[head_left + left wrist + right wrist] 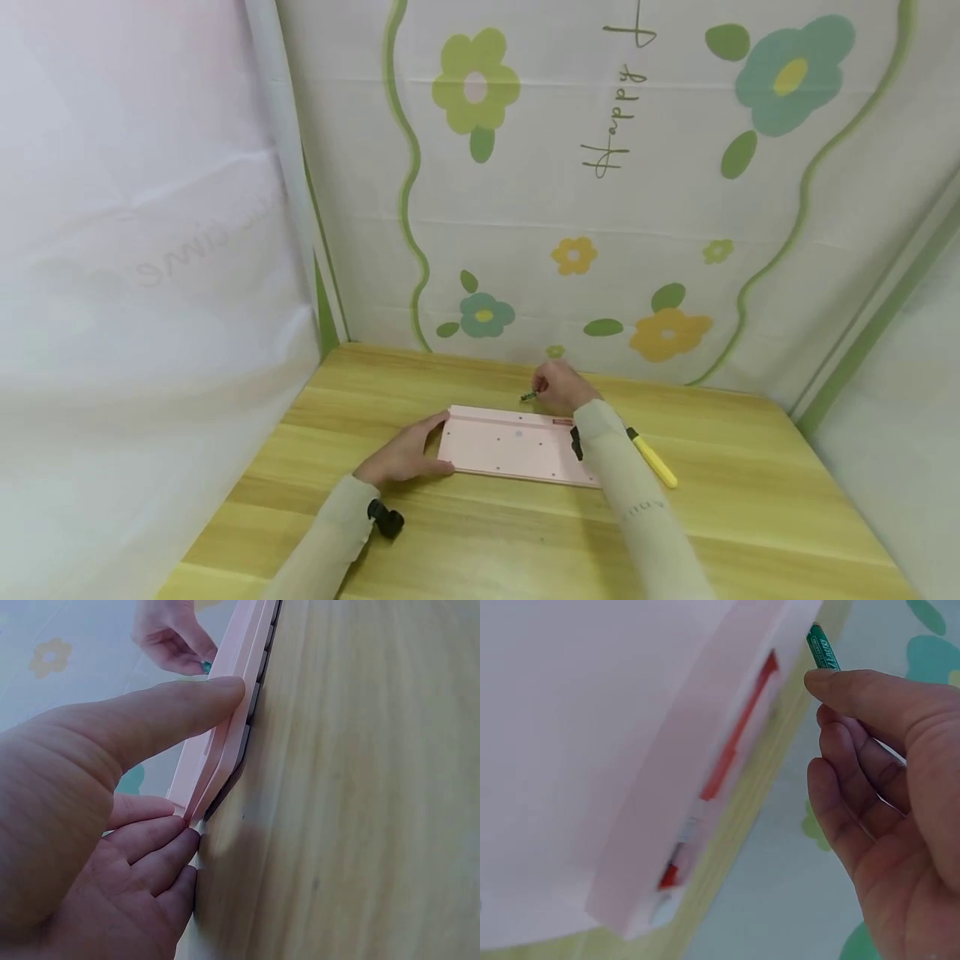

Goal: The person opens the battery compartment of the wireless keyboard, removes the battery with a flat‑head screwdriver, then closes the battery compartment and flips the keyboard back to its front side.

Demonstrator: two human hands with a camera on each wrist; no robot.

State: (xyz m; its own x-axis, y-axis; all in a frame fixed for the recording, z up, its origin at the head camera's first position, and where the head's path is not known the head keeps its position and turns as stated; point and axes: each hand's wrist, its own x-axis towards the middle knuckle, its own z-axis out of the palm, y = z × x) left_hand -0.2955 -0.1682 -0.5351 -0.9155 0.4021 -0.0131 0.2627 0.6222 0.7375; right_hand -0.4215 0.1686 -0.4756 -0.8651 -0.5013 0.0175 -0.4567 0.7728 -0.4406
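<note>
A pink keyboard (480,454) lies face down on the wooden table, with dark keys under its edge in the left wrist view. My left hand (405,452) holds its left end, thumb on the near edge and fingers at the far corner. Beyond the far edge, my right hand (561,387) pinches a small green battery (823,649) between thumb and fingers, clear of the keyboard. Along that edge an open battery slot (720,769) shows red inside, with a blurred part at one end. My right forearm hides the keyboard's right end in the head view.
A yellow-handled tool (656,462) with a black end lies on the wooden table (480,533), right of my right forearm. White flowered cloth (525,208) hangs behind the table, and pale cloth walls stand at both sides.
</note>
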